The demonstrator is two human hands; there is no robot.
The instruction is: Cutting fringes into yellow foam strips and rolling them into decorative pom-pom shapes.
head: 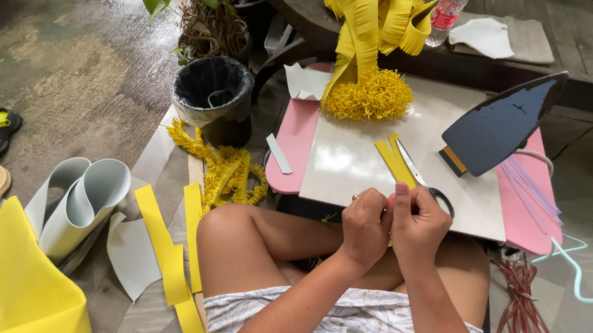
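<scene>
While the person sits with bare knees drawn up, both hands meet just near of the white board (pixel 353 156) on the low pink table (pixel 295 142). The left hand (pixel 364 227) and right hand (pixel 414 223) are clenched together, fingers pinching something small between them; what it is cannot be told. Scissors (pixel 421 179) lie on the board just beyond the right hand, across a yellow strip (pixel 392 159). Farther off sits a curled yellow fringe clump (pixel 369 95), and to the right a dark iron (pixel 501 122) stands tilted. Left of the table are a black bin (pixel 211 91) and loose yellow fringe (pixel 226 172) on the floor.
</scene>
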